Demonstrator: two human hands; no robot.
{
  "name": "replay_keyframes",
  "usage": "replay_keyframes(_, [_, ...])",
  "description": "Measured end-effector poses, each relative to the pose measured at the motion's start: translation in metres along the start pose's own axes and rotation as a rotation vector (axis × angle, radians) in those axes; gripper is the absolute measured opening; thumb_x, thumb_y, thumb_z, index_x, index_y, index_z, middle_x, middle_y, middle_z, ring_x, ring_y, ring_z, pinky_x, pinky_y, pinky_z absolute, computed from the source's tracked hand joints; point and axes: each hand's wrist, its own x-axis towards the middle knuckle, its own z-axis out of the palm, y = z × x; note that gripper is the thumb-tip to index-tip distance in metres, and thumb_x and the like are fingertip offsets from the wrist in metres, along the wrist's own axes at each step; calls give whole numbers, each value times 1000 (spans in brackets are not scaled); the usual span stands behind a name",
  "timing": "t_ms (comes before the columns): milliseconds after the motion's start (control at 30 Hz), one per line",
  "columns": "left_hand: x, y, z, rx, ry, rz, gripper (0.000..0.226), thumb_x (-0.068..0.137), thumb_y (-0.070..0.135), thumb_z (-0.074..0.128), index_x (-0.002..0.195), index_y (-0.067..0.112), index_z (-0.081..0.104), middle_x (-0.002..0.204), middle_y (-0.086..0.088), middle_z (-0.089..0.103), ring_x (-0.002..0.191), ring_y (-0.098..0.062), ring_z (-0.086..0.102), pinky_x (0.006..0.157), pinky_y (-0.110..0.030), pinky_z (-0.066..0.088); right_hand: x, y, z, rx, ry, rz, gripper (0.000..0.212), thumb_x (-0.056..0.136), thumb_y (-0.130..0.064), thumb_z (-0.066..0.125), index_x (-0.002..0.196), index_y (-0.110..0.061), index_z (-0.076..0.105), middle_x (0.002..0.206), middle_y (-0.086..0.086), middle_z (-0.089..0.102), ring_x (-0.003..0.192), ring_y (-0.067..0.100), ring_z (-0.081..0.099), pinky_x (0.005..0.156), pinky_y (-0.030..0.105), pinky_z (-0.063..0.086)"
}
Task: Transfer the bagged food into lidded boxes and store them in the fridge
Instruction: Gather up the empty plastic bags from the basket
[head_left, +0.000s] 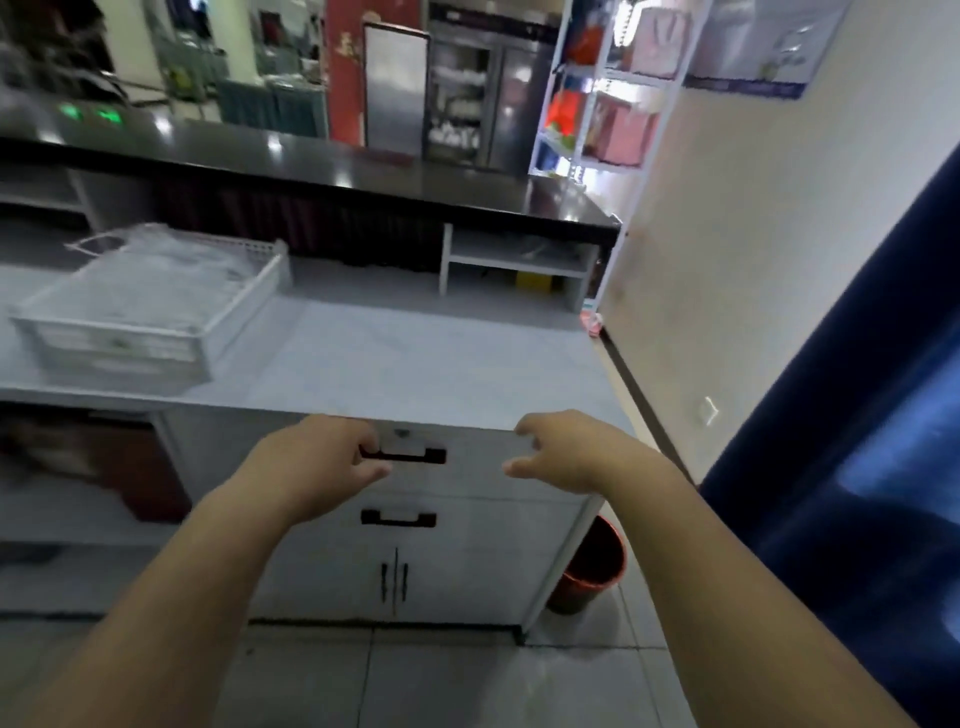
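Left hand (322, 462) curled at the top drawer handle (410, 456), grip unclear through blur; right hand (561, 452) loose, holding nothing.
Handle is a flat black bar running left-right, nearer our left hand. No bagged food we can confirm; white slatted basket (150, 332) up-left holds something clear, blurred. Steel fridge (488, 93) far back.

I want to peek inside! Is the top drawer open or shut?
Shut. The top drawer front sits flush with the drawer below, no gap showing. The left hand is at its handle.
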Motion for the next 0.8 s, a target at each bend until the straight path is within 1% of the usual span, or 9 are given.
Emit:
replay_keyframes(67, [-16, -27, -4, -17, 18, -87, 33, 87, 53, 55, 110, 29, 62, 108, 6, 66, 96, -15, 61, 80, -31, 51, 15, -27, 4, -32, -26, -87, 61, 91, -51, 54, 142, -22, 38, 140, 4, 49, 122, 24, 49, 97, 37, 41])
replay_keyframes(133, [-30, -54, -8, -27, 38, -169, 35, 86, 53, 56, 111, 29, 62, 108, 6, 67, 98, -15, 61, 80, -30, 50, 29, -56, 8, -61, -46, -163, 60, 91, -50, 53, 141, -22, 39, 139, 4, 49, 121, 24, 50, 96, 36, 41])
replay_keyframes(333, [-51, -137, -25, -53, 106, -357, 31, 83, 55, 58, 103, 32, 63, 99, 9, 67, 92, -14, 60, 77, -30, 50, 78, -148, 14, -112, -85, -340, 61, 89, -52, 54, 141, -23, 39, 139, 2, 49, 122, 23, 49, 95, 35, 41])
replay_keyframes(400, [-50, -162, -34, -54, 121, -391, 30, 85, 53, 57, 104, 29, 63, 96, 10, 64, 91, -13, 60, 78, -30, 51, 97, -176, 14, -112, -94, -362, 61, 89, -53, 54, 141, -25, 39, 139, 1, 49, 119, 23, 51, 95, 37, 44])
replay_keyframes(500, [-40, -200, -48, -63, 164, -428, 30, 85, 52, 58, 102, 29, 64, 92, 9, 64, 88, -13, 61, 81, -34, 54, 126, -216, 14, -89, -98, -369, 62, 88, -54, 55, 141, -28, 38, 140, -2, 47, 119, 23, 52, 91, 39, 48])
replay_keyframes(567, [-33, -224, -55, -83, 180, -447, 30, 86, 52, 58, 105, 30, 63, 90, 10, 61, 89, -13, 60, 81, -34, 54, 144, -239, 14, -113, -78, -391, 62, 88, -54, 54, 141, -27, 38, 140, -1, 48, 121, 23, 50, 95, 38, 45])
replay_keyframes(667, [-21, -254, -62, -112, 185, -457, 32, 86, 52, 57, 109, 30, 62, 94, 11, 62, 90, -11, 59, 79, -31, 52, 168, -267, 13, -115, -55, -415, 61, 88, -54, 54, 140, -27, 39, 139, -2, 50, 122, 21, 50, 97, 36, 43])
replay_keyframes(800, [0, -286, -69, -107, 178, -471, 30, 85, 53, 57, 105, 32, 63, 100, 11, 66, 90, -9, 60, 76, -30, 53, 201, -292, 12, -96, -30, -419, 57, 88, -54, 54, 137, -28, 42, 135, -2, 53, 118, 20, 53, 96, 37, 44])
